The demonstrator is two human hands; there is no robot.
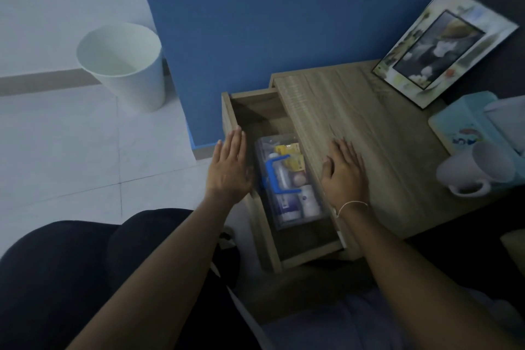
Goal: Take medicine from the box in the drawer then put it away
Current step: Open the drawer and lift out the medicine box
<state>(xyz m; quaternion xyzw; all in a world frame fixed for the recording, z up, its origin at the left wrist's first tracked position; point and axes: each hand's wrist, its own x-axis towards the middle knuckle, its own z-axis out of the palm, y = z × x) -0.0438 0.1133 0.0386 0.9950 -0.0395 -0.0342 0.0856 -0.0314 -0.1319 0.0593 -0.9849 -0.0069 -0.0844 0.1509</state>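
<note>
Now | box (287, 182) in drawer (257, 119) between left hand (228, 167), right hand (343, 172) | both spread flat, empty

I take this for a room in a home, most likely a bedroom corner. A low wooden bedside table (369, 128) stands against a blue wall (284, 8), its drawer (255, 111) pulled open on a clear box (287, 182) of medicines and small bottles. On the top I see a framed picture (443, 45) leaning upright, a pale blue tissue box (460, 122) and two white mugs (477, 170) side by side. A white waste bin (125, 62) sits on the pale tiled floor (71, 150) near the wall's corner. The light is dim.
</note>
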